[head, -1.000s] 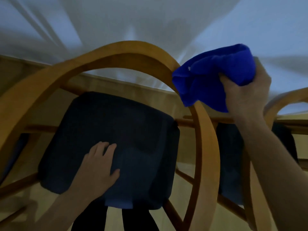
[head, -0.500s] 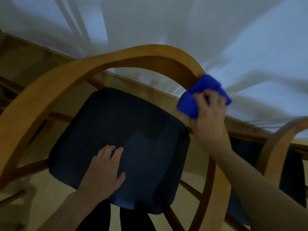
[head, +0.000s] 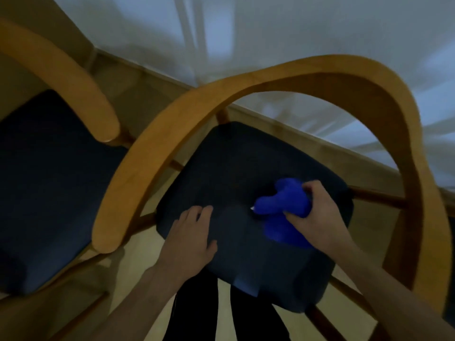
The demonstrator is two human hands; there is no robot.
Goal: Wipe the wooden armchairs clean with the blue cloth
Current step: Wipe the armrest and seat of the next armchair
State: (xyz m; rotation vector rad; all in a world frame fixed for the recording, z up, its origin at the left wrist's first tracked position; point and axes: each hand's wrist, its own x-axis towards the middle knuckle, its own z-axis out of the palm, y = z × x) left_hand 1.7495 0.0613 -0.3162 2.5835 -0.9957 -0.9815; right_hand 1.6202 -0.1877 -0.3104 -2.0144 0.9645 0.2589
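The blue cloth (head: 283, 207) is sitting bunched up over the right half of the dark seat cushion (head: 236, 173) of the middle armchair (head: 307, 77). The right hand (head: 312, 215) is gripping it, with the fingers curled round the wad from the right side and the thumb tucked over its far edge. A fold of the cloth is hanging down toward the near side and lying on the cushion, partly under the wrist. A small white fleck, perhaps a label, is showing at the cloth's left edge, though it is too blurred to make out.

The left hand (head: 192, 232) is lying flat on the same cushion, just left of the cloth and apart from it, with its fingers straight, close together and pointing toward the far side. It is holding nothing.

The armchair's curved wooden rail is arching over the cushion from the near left, round the far side and down the right. Thin wooden bars are crossing beneath the seat on the right and near sides. The person's dark trouser legs (head: 197, 313) are showing below the near edge of the cushion.

To the left, a second armchair (head: 73, 77) is standing just beside the first, with its own dark cushion (head: 46, 188) and a rounded wooden arm end close to the middle chair's rail. Beyond both chairs a pale sheer curtain (head: 270, 33) is hanging, and a light wooden floor (head: 152, 99) is running under everything.
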